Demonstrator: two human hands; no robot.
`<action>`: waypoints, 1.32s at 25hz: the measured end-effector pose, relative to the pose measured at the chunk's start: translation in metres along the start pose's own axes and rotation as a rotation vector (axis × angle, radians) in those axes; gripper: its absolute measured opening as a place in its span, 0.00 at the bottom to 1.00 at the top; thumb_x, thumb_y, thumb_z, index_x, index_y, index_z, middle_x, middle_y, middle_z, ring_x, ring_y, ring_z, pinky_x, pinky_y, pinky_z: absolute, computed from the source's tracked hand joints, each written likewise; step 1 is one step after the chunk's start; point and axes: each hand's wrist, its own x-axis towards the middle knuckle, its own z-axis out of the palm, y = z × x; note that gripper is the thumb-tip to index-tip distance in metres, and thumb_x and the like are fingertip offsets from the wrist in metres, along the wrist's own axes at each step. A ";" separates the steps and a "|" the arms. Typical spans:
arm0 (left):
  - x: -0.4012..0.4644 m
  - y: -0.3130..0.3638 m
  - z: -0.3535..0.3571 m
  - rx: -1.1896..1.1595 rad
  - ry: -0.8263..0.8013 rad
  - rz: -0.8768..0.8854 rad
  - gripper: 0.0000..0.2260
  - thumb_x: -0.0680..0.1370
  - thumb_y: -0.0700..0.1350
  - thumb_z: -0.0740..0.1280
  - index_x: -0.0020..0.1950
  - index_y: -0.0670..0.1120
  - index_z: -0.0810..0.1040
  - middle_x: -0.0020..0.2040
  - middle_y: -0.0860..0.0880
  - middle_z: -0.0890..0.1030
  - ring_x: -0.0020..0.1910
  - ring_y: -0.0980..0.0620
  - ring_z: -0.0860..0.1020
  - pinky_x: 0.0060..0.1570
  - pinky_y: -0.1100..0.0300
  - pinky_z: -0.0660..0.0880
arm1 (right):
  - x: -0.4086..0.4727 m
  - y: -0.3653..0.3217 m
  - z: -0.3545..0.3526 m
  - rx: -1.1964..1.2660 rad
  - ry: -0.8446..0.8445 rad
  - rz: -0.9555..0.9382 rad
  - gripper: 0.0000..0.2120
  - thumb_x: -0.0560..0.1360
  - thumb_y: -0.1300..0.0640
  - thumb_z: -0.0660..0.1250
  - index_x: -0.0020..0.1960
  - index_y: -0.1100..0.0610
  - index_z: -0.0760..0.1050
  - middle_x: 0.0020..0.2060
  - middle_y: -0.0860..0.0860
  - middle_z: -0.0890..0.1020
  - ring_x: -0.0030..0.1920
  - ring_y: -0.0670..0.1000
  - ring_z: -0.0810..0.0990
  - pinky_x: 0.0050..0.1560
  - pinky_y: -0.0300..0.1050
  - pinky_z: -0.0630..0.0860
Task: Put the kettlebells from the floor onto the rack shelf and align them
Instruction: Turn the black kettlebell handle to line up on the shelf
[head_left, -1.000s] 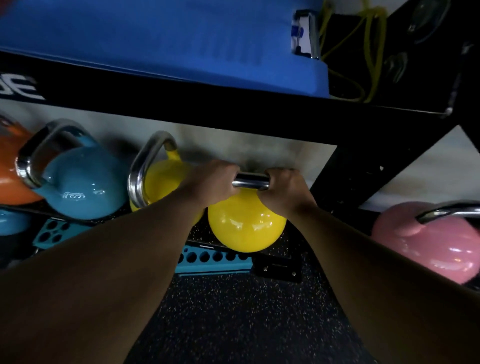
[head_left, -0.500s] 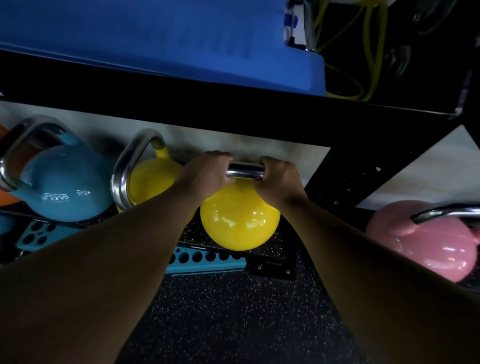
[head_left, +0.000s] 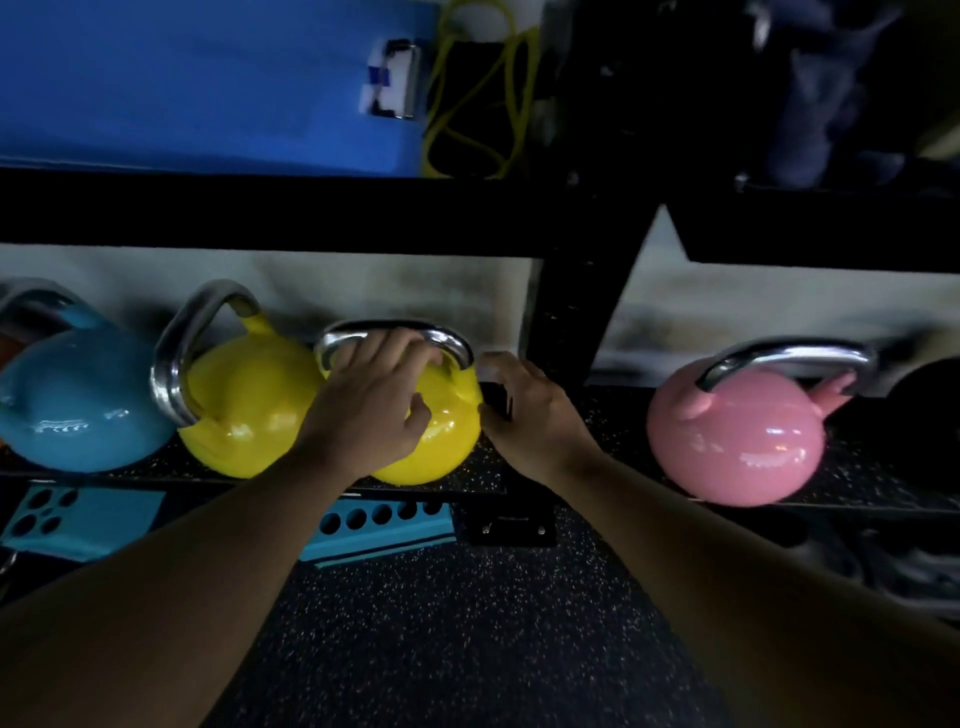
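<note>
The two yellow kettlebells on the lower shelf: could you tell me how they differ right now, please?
The left yellow kettlebell stands free, untouched; the right yellow kettlebell has the left hand hooked through its handle, the right hand open at its side. The left one's handle is turned edge-on to the camera; the right one's faces it broadly. Both are glossy yellow with chrome handles, resting side by side on the rack shelf.

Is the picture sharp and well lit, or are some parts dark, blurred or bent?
Head view: dim overall; glare spots on the pink kettlebell; the top right corner is nearly black and smeared; the rack beam bows from the wide lens; the left hand is fairly sharp.
</note>
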 end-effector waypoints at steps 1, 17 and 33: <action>0.003 0.019 -0.001 -0.019 -0.042 0.025 0.20 0.70 0.47 0.65 0.62 0.49 0.71 0.59 0.49 0.75 0.60 0.45 0.72 0.57 0.49 0.66 | -0.013 0.009 -0.014 -0.014 0.014 -0.010 0.20 0.74 0.59 0.66 0.66 0.52 0.72 0.59 0.56 0.78 0.58 0.57 0.79 0.57 0.46 0.75; 0.131 0.483 0.017 0.032 -0.214 0.222 0.15 0.72 0.45 0.64 0.58 0.47 0.74 0.56 0.46 0.76 0.59 0.43 0.73 0.56 0.48 0.68 | -0.290 0.276 -0.384 -0.475 0.215 0.239 0.15 0.74 0.56 0.64 0.60 0.50 0.77 0.57 0.54 0.81 0.57 0.59 0.78 0.54 0.51 0.77; 0.331 0.665 0.132 -0.458 -0.217 -0.258 0.26 0.79 0.63 0.54 0.71 0.49 0.64 0.65 0.39 0.70 0.60 0.35 0.73 0.51 0.44 0.73 | -0.160 0.474 -0.522 -0.484 0.292 0.371 0.23 0.79 0.43 0.57 0.71 0.51 0.66 0.65 0.62 0.70 0.63 0.66 0.70 0.62 0.61 0.72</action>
